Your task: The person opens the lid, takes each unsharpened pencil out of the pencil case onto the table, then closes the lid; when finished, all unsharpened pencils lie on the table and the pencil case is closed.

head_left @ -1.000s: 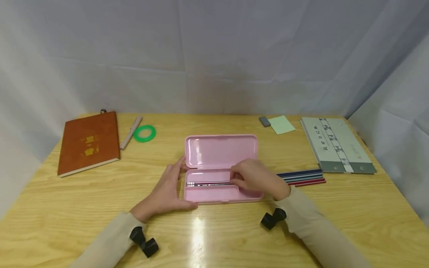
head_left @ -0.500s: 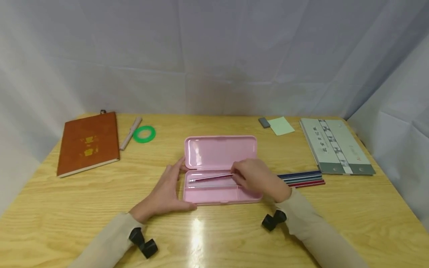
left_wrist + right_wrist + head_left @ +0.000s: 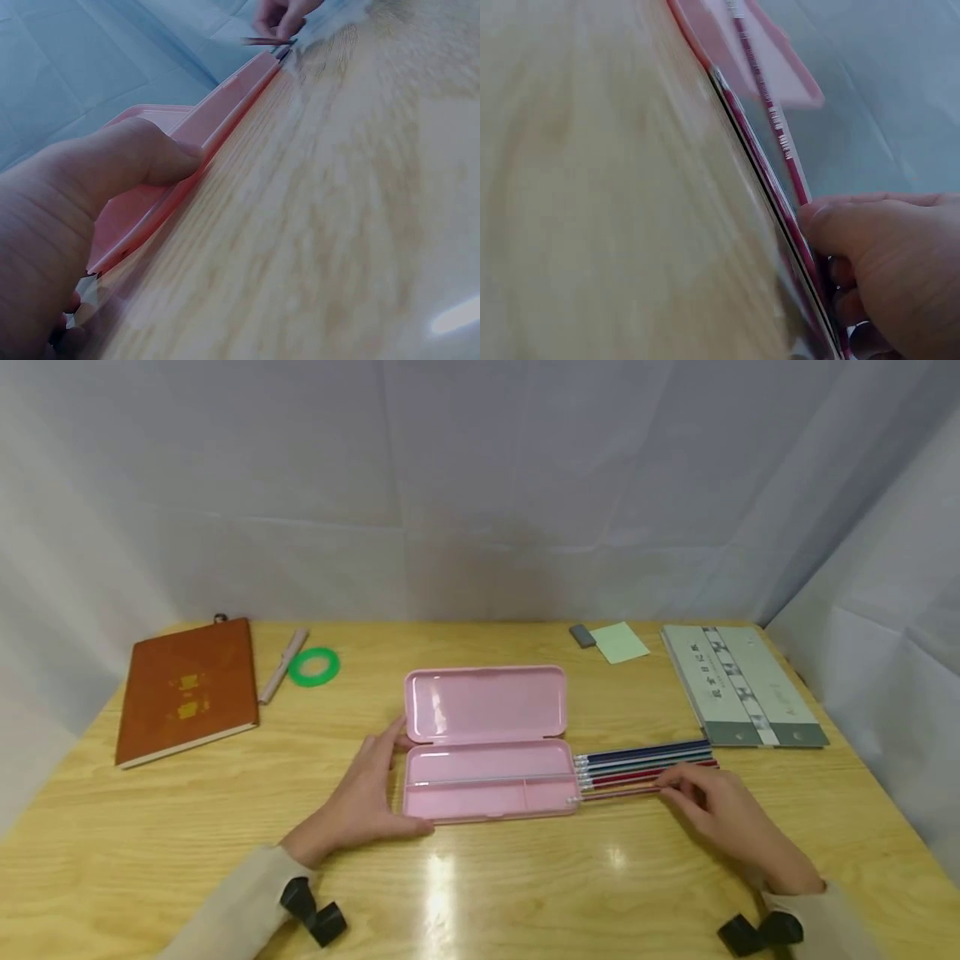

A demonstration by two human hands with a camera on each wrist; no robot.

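A pink pencil case point(image 3: 465, 798) lies with its lid point(image 3: 487, 706) raised on the wooden table. My left hand point(image 3: 362, 802) grips its left end, thumb point(image 3: 169, 159) along the front edge and fingers round the back. Between thumb and fingertips my right hand point(image 3: 727, 814) pinches a dark red pencil point(image 3: 769, 105), at the end away from its eraser. The pencil's eraser end overlaps the case's right front corner in the head view. Several pencils point(image 3: 637, 762), blue, teal and red, lie side by side just right of the case. Its compartments show no pencil.
A brown notebook point(image 3: 187, 689), a pinkish pen point(image 3: 283, 666) and a green tape roll point(image 3: 314, 667) lie at the left. Toward the back right are a grey eraser point(image 3: 582, 636), a pale green sticky note point(image 3: 620, 642) and a grey-green ledger book point(image 3: 742, 685).
The right hand has lifted the pencil out of the case's rear compartment and carried it right, over the front of the pencil row. The left hand keeps its grip on the case.
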